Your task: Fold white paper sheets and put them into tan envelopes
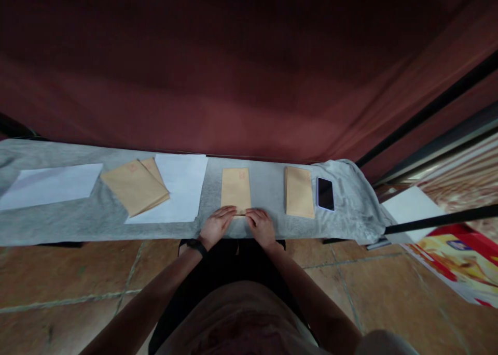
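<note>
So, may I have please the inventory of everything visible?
phone: 1, dark screen, right side
papers: count unclear, white, left
middle envelope: 1, tan, centre
left envelopes: 2 visible, tan, partly on papers
right envelopes: count unclear, tan, beside phone
cloth: 1, grey, beneath these
backdrop: 1, dark red, top
bars: 2 visible, black, right
panel: 1, white, right
box: 1, red and yellow, right
tiles: several, brown, below cloth
wristband: 1, black, left wrist
legs: 2, black clothing, bottom
torso: 1, colour unclear, bottom
arms: 2, bare, bottom
left hand: 1, bare, on middle envelope
right hand: 1, bare, same place
</note>
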### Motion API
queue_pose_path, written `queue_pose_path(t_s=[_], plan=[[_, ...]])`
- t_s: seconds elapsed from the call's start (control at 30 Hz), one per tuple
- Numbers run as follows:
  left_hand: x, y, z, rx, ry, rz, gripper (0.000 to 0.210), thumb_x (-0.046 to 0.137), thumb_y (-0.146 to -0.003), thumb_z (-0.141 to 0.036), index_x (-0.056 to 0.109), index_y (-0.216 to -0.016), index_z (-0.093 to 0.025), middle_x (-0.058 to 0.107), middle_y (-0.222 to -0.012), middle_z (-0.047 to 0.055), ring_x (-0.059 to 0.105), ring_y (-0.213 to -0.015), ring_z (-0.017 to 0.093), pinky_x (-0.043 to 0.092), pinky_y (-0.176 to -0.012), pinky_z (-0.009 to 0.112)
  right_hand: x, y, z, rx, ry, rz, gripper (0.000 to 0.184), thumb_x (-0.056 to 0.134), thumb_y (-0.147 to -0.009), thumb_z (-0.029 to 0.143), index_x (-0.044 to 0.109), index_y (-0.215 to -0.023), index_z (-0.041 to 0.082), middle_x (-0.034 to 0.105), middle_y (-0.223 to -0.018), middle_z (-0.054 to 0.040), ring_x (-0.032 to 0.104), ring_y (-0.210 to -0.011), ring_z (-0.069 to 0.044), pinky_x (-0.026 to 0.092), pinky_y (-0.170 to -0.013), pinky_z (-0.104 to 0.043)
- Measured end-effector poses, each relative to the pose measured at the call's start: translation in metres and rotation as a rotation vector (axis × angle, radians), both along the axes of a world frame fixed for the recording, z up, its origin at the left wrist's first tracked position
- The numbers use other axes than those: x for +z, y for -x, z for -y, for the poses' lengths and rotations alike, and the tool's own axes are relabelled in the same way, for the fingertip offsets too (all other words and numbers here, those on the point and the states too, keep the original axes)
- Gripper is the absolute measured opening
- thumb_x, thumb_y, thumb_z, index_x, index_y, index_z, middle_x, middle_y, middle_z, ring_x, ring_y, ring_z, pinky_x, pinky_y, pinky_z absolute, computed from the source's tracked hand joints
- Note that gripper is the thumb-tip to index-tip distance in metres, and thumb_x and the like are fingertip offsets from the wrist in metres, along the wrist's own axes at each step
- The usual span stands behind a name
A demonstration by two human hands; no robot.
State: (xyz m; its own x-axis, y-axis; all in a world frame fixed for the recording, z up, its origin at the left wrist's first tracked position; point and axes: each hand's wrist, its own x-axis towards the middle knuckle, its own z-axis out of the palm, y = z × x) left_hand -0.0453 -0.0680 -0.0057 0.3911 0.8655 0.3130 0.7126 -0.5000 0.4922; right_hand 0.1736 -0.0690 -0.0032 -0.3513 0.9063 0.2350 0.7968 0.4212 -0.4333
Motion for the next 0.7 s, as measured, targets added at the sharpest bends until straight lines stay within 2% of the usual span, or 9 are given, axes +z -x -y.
queue_pose_path(t_s=[0.17, 0.27, 0.33, 0.4, 0.5, 0.6, 0.7], plan=[[0.002, -0.003, 0.002, 0.053, 0.012, 0.053, 0.036, 0.040, -0.101, -0.027, 0.072, -0.118, -0.025, 0.071, -0.128, 0.005, 0.063, -0.123, 0.020, 0.053, -0.108, 0.042, 0.000, 0.008, -0.001, -0.100, -0.004, -0.018, 0.023, 0.052, -0.101, 0.019, 0.073, -0.108, 0.027, 0.074, -0.117, -0.0029, 0.065, -0.112, -0.020, 0.048, -0.104, -0.036], [0.001, -0.004, 0.002, 0.062, 0.006, 0.063, 0.036, 0.040, -0.101, -0.025, 0.072, -0.116, -0.023, 0.072, -0.126, 0.006, 0.063, -0.123, 0.020, 0.053, -0.107, 0.041, 0.001, 0.009, -0.001, -0.124, -0.018, -0.027, 0.026, 0.049, -0.102, 0.018, 0.070, -0.115, 0.025, 0.073, -0.118, -0.0049, 0.065, -0.112, -0.021, 0.049, -0.103, -0.037], [0.000, -0.005, 0.002, 0.071, 0.002, 0.067, 0.035, 0.040, -0.100, -0.025, 0.072, -0.117, -0.023, 0.072, -0.125, 0.006, 0.063, -0.122, 0.020, 0.053, -0.107, 0.041, 0.000, 0.011, 0.003, -0.090, -0.039, -0.007, 0.029, 0.048, -0.101, 0.016, 0.068, -0.120, 0.024, 0.070, -0.126, -0.0061, 0.063, -0.118, -0.021, 0.047, -0.107, -0.038], [-0.001, -0.005, 0.002, 0.079, 0.005, 0.072, 0.035, 0.041, -0.100, -0.024, 0.071, -0.118, -0.024, 0.072, -0.125, 0.006, 0.063, -0.122, 0.020, 0.053, -0.107, 0.041, -0.001, 0.017, 0.010, 0.003, -0.076, 0.012, 0.032, 0.048, -0.101, 0.016, 0.066, -0.127, 0.022, 0.067, -0.135, -0.0064, 0.058, -0.128, -0.021, 0.041, -0.115, -0.039], [-0.002, -0.005, 0.002, 0.082, 0.010, 0.062, 0.035, 0.041, -0.100, -0.024, 0.070, -0.119, -0.023, 0.071, -0.126, 0.006, 0.063, -0.123, 0.020, 0.053, -0.108, 0.041, -0.005, 0.028, 0.024, 0.118, -0.125, 0.027, 0.039, 0.049, -0.102, 0.023, 0.059, -0.140, 0.020, 0.061, -0.144, -0.0080, 0.053, -0.137, -0.022, 0.035, -0.122, -0.042], [-0.004, -0.004, 0.003, 0.068, 0.007, 0.031, 0.037, 0.040, -0.099, -0.020, 0.069, -0.121, -0.022, 0.070, -0.129, 0.007, 0.062, -0.124, 0.020, 0.053, -0.109, 0.041, -0.010, 0.034, 0.034, 0.089, -0.137, 0.040, 0.046, 0.049, -0.103, 0.031, 0.052, -0.147, 0.018, 0.056, -0.150, -0.0100, 0.051, -0.139, -0.024, 0.035, -0.122, -0.046], [-0.006, -0.002, 0.006, 0.081, -0.004, 0.001, 0.041, 0.037, -0.097, -0.016, 0.067, -0.125, -0.020, 0.068, -0.132, 0.008, 0.060, -0.127, 0.020, 0.051, -0.110, 0.041, -0.012, 0.026, 0.036, 0.056, -0.128, 0.057, 0.047, 0.047, -0.104, 0.031, 0.051, -0.148, 0.018, 0.052, -0.152, -0.0098, 0.050, -0.140, -0.024, 0.035, -0.123, -0.046]])
